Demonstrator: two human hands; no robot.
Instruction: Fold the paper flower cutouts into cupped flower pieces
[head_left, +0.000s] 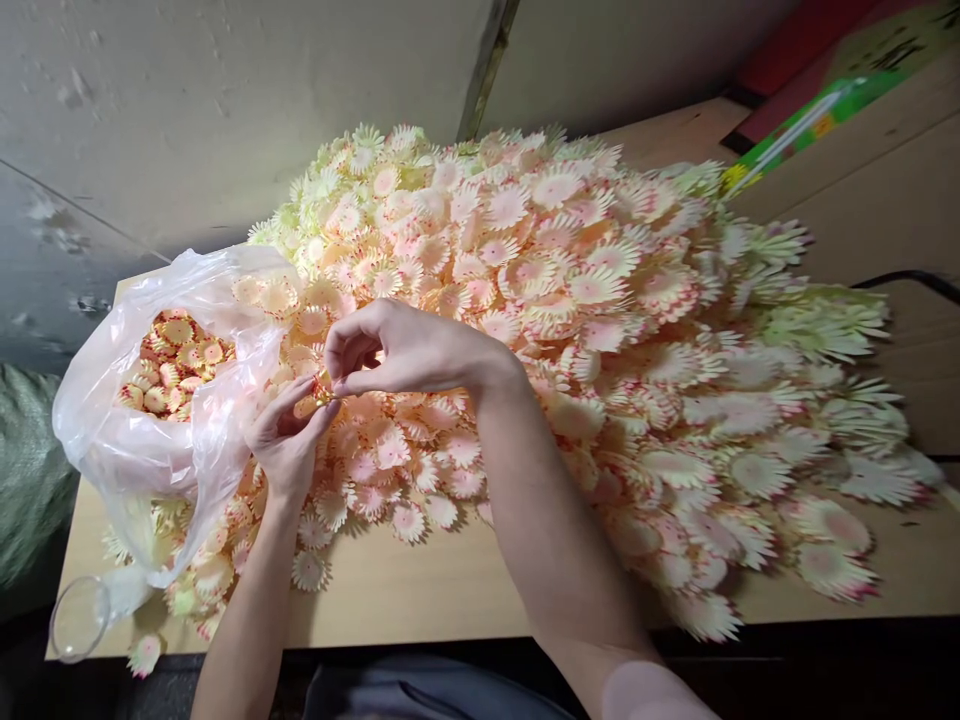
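Observation:
My left hand (pixel 285 435) and my right hand (pixel 390 345) meet at the left part of a big heap of artificial flower pieces (pixel 510 205). Thumb and fingers of both are pinched together at one small yellow-and-red flower piece (pixel 322 388), mostly hidden by the fingertips. Just left of my left hand, a translucent plastic bag (pixel 97 400) stands with its mouth spread. Inside it lie many small cupped flower pieces (pixel 178 350), yellow with red edges. The heap's pieces are pale pink, cream and greenish, with fringed rims.
A light wooden table (pixel 405 600) carries everything. At its front left corner lies a clear plastic cup (pixel 82 618), near a loose flower piece (pixel 145 655). A wall (pixel 225 100) rises behind. Cardboard (pixel 862 170) with a black cable (pixel 911 278) stands at right; a green sack (pixel 30 480) at left.

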